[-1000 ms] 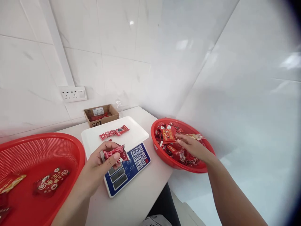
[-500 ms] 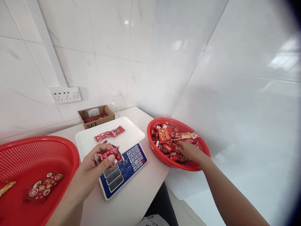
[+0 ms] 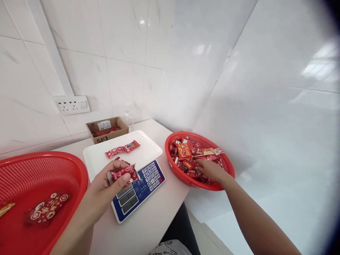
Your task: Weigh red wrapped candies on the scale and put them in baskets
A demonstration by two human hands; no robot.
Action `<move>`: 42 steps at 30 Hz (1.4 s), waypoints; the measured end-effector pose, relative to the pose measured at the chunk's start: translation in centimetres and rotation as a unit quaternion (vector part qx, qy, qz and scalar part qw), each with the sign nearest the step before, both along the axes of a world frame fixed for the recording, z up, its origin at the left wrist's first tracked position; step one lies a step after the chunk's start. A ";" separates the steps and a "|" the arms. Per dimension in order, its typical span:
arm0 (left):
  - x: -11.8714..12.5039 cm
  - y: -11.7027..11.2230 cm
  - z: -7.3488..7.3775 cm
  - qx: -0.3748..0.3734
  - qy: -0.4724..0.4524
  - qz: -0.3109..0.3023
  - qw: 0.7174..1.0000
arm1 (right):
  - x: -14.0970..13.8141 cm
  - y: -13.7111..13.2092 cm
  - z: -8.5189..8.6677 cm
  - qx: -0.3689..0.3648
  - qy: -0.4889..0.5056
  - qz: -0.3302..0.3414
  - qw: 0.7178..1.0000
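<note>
My left hand [image 3: 113, 180] is closed around several small red snack packets [image 3: 123, 173], held above the near left part of the scale's blue panel [image 3: 152, 177]. Two red packets [image 3: 122, 149] lie end to end on the white weighing plate [image 3: 148, 148] behind it. To the right, my right hand [image 3: 209, 169] reaches into a red plastic basket [image 3: 183, 180] heaped with red snack packets [image 3: 184, 150]. Its fingers are bent together against the heap, with the tips partly hidden among the wrappers; what they grip cannot be made out.
A larger red basket [image 3: 82, 177] at the left holds a dark red packet [image 3: 46, 210] and a yellow one [image 3: 6, 209]. An open cardboard box [image 3: 111, 136] stands behind the scale, beside clear plastic [image 3: 129, 118]. Tiled walls bound the white table [image 3: 156, 209].
My right hand has shifted slightly left within the basket, its fingers now bent on the packets near the middle. My left hand keeps its packets. The view has tilted a little.
</note>
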State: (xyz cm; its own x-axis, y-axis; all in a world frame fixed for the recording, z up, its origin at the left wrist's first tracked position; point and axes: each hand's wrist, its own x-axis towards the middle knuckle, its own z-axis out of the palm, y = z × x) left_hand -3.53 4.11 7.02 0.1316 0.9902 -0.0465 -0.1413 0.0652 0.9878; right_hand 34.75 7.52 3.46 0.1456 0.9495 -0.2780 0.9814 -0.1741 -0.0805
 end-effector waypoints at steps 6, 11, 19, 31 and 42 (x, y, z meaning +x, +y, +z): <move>-0.5 0.1 -0.1 0.011 0.015 -0.023 1.000 | -2.2 2.7 -0.3 -0.027 -0.056 0.012 0.998; -0.8 0.2 -0.2 0.012 0.014 -0.030 0.999 | -2.9 3.2 -0.4 -0.051 -0.080 0.024 0.995; -0.8 -1.1 0.6 -0.001 0.027 -0.149 0.988 | -4.5 2.0 4.7 0.067 -0.070 0.026 0.995; -1.3 -2.6 2.3 0.136 0.266 -0.373 0.878 | -19.4 6.7 6.1 0.157 0.096 0.244 0.952; -1.5 -2.3 2.0 0.158 0.261 -0.368 0.878 | -20.9 9.4 4.5 0.240 0.323 0.186 0.896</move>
